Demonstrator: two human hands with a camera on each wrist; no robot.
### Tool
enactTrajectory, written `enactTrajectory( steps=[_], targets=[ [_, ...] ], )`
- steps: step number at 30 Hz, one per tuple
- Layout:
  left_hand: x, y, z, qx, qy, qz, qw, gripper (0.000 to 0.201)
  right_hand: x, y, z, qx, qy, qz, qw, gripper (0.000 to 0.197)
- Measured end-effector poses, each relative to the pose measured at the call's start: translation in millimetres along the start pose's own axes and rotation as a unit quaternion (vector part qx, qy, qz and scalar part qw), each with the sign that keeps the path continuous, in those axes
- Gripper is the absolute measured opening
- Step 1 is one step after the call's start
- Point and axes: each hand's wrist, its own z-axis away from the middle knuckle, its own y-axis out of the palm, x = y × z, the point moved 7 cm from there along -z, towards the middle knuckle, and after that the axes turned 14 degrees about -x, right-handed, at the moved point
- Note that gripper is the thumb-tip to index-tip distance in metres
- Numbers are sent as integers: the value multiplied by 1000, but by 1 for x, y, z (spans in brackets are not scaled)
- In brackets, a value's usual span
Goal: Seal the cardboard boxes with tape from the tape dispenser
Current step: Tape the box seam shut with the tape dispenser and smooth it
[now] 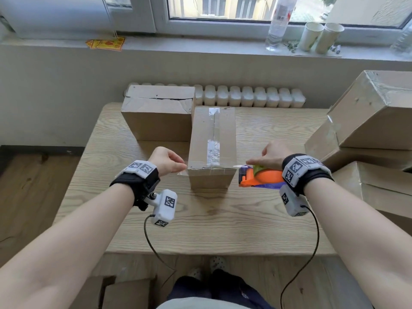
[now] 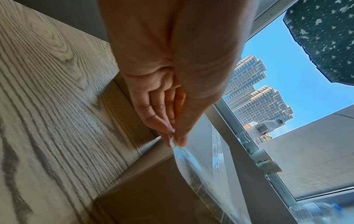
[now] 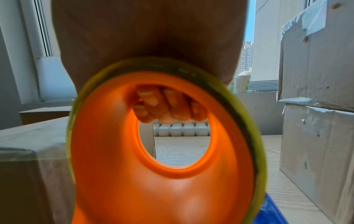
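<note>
A long cardboard box [image 1: 213, 139] lies lengthwise in the middle of the wooden table [image 1: 200, 224], with clear tape along its top seam. A strip of clear tape [image 1: 209, 167] spans its near top edge. My left hand [image 1: 176, 166] pinches the free left end of that strip [image 2: 177, 149] beside the box's near left corner. My right hand [image 1: 270, 156] grips the orange tape dispenser [image 1: 259, 178] at the box's near right corner. In the right wrist view my fingers [image 3: 168, 106] curl through the orange core [image 3: 145, 174] of the roll.
A second, untaped box [image 1: 158, 112] stands behind at the left, touching the long one. Taped boxes [image 1: 367, 121] are stacked at the table's right edge. On the windowsill stand a bottle [image 1: 279, 23] and two paper cups [image 1: 321, 36]. A radiator [image 1: 249, 97] lies behind the table.
</note>
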Motion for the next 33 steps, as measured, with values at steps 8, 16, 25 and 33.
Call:
enactTrajectory(
  steps=[8, 16, 25, 33],
  targets=[
    [0, 8, -3, -25, 9, -47, 999, 30, -4, 10, -2, -23, -2, -8, 1000, 58],
    [-14, 5, -4, -29, 52, -223, 973, 43, -6, 14, 0, -24, 4, -29, 999, 61],
    [-72, 90, 65, 65, 429, -288, 854, 50, -14, 13, 5, -18, 14, -63, 998, 62],
    [-63, 126, 73, 86, 456, -289, 837, 51, -25, 14, 6, 21, 54, -144, 988, 33]
  ],
)
